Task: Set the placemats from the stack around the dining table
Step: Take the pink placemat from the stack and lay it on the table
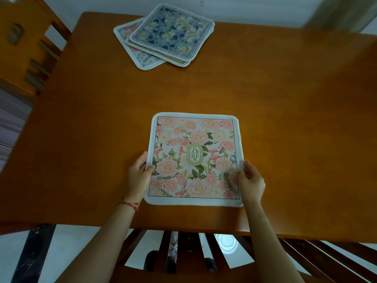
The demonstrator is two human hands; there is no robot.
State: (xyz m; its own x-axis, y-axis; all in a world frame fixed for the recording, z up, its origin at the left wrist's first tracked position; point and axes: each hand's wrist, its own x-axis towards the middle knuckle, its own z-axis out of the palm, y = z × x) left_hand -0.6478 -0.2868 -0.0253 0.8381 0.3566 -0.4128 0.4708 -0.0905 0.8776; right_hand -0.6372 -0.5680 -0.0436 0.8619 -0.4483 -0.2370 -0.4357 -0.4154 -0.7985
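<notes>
**Pink placemat held at both edges near my side of the surface**

Head view: I read "GARDEN" in green letters inside an oval badge at the middle of the pink floral placemat (194,159). It is a square mat with rounded corners, a pale fabric-like border and a thin dark line framing peach blooms and green leaves. It lies flat on the brown wooden surface (285,119), close to the near edge.

My left hand (139,174) pinches the mat's left border, thumb on top and fingers curled against the edge. My right hand (252,180) grips the right border the same way, thumb over the print. A red string bracelet (128,205) circles the left wrist.

At the far side of the surface sits the stack (163,35) of remaining mats, fanned unevenly. The top one is blue and grey floral with lettering along its border; I can make out "YOUR GENTLE SMILE", the rest is too blurred. A pink floral mat peeks out underneath.

Dark slatted chair backs (183,252) show below the near edge.
</notes>
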